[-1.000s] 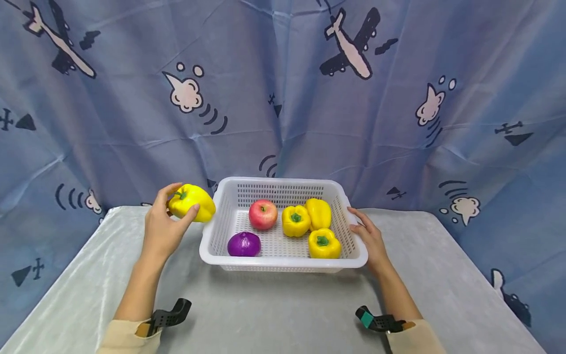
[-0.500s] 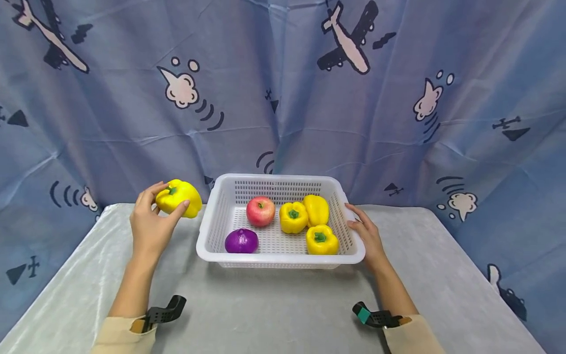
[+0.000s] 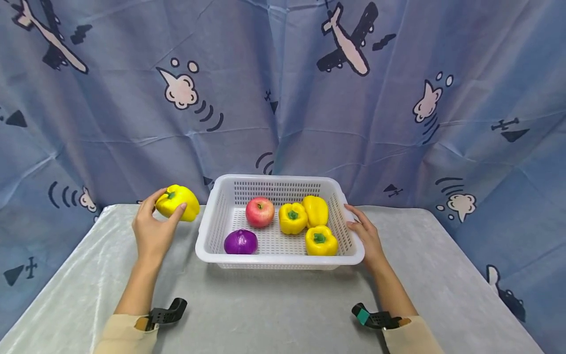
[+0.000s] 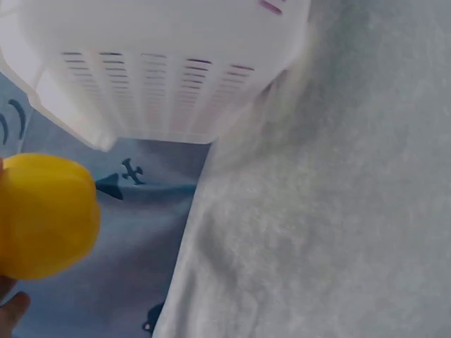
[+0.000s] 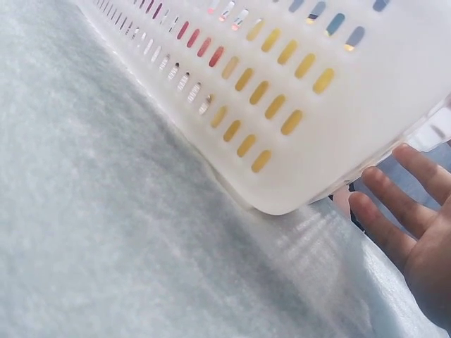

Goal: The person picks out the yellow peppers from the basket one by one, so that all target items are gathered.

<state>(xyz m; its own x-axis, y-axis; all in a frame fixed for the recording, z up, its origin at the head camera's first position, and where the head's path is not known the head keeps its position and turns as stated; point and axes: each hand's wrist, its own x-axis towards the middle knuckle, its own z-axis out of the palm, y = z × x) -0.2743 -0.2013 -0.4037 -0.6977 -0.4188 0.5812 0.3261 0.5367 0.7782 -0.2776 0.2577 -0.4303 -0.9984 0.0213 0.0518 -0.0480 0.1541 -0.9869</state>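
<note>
In the head view my left hand holds a yellow bell pepper between thumb and fingers, raised left of the white plastic basket. The pepper also shows at the left edge of the left wrist view, apart from the basket wall. My right hand holds the basket's right rim, thumb at the rim. The right wrist view shows its fingers against the short side wall. Inside the basket are a red apple, a purple onion and three yellow peppers grouped at the right.
A grey-white cloth covers the table under the basket. Behind it hangs a blue curtain printed with airplanes, close to the basket's far side. Both wrists carry black camera mounts.
My left hand has moved left with the bell pepper, away from the basket's left rim, then dipped slightly. My right hand has kept its place at the rim, and the basket's contents look the same.
</note>
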